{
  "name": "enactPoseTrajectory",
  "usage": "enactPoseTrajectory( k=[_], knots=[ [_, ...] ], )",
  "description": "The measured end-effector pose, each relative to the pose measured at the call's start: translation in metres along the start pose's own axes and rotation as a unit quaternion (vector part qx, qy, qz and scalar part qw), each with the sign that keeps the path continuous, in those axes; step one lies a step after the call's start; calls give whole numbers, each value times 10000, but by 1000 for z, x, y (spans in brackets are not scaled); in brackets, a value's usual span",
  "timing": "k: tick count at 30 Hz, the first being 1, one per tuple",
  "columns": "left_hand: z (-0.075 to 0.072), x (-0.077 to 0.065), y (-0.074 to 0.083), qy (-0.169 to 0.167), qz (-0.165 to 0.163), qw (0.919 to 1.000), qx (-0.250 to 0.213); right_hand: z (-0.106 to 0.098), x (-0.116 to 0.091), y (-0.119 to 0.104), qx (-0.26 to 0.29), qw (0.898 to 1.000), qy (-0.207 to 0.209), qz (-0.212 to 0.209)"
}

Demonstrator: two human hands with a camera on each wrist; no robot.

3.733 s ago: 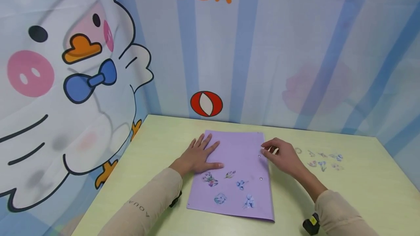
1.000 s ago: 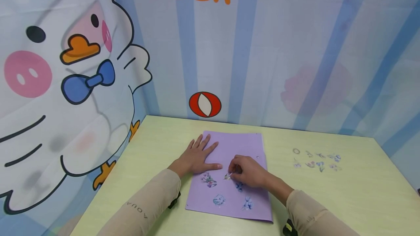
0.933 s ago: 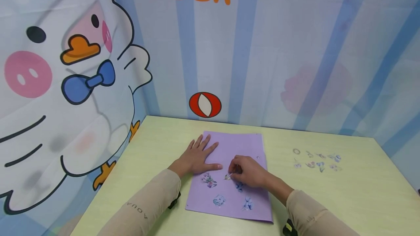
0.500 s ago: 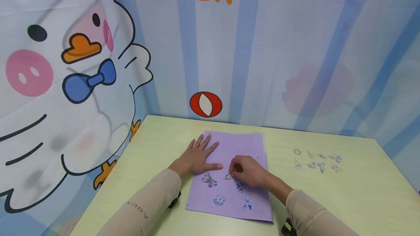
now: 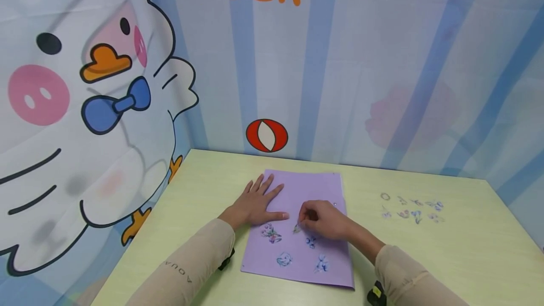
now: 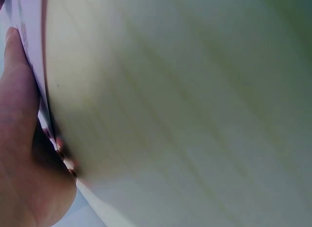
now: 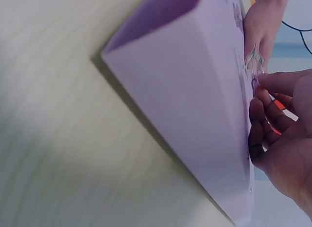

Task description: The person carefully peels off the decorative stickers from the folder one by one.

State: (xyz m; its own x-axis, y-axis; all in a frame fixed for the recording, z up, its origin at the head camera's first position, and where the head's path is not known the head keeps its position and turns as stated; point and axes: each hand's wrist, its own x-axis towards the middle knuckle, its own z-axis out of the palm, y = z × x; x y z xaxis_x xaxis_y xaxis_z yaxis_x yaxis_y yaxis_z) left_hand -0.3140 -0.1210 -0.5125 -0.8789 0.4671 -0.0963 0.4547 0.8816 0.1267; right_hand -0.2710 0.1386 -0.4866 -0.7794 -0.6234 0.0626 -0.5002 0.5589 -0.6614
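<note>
A purple folder lies on the table with several flower stickers on its lower half. My left hand rests on its left side, fingers spread. With thumb and fingertips, my right hand pinches the tulip sticker near the folder's middle. In the right wrist view this flower sticker stands up from the fingertips, its green leaves showing. Around it on the folder are a flower bunch sticker, a small blue flower sticker, a round blue one and a pale blue one.
Several loose stickers lie in two rows on the table to the right, among them a ring-shaped one. A cartoon duck backdrop rises behind the table. The folder's near edge gapes open.
My right hand has come from the folder's right edge to the tulip sticker. In the last half second the hand shifts slightly right and the tulip sticker tilts more upright. My left hand stays put.
</note>
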Motion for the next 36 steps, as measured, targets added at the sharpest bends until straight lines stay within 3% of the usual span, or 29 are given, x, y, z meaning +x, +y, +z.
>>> enactPoseTrajectory(
  k=[12,24,36],
  knots=[
    [4,2,-2,-36,-27,10000,-4,-3,-4,-3,350,9993,-93,-28],
    [2,1,-1,-18,-55,10000,-8,-8,-8,4,370,9992,166,13],
    [1,2,1,-42,-79,10000,-34,-15,-16,8,408,9966,572,440]
  ],
)
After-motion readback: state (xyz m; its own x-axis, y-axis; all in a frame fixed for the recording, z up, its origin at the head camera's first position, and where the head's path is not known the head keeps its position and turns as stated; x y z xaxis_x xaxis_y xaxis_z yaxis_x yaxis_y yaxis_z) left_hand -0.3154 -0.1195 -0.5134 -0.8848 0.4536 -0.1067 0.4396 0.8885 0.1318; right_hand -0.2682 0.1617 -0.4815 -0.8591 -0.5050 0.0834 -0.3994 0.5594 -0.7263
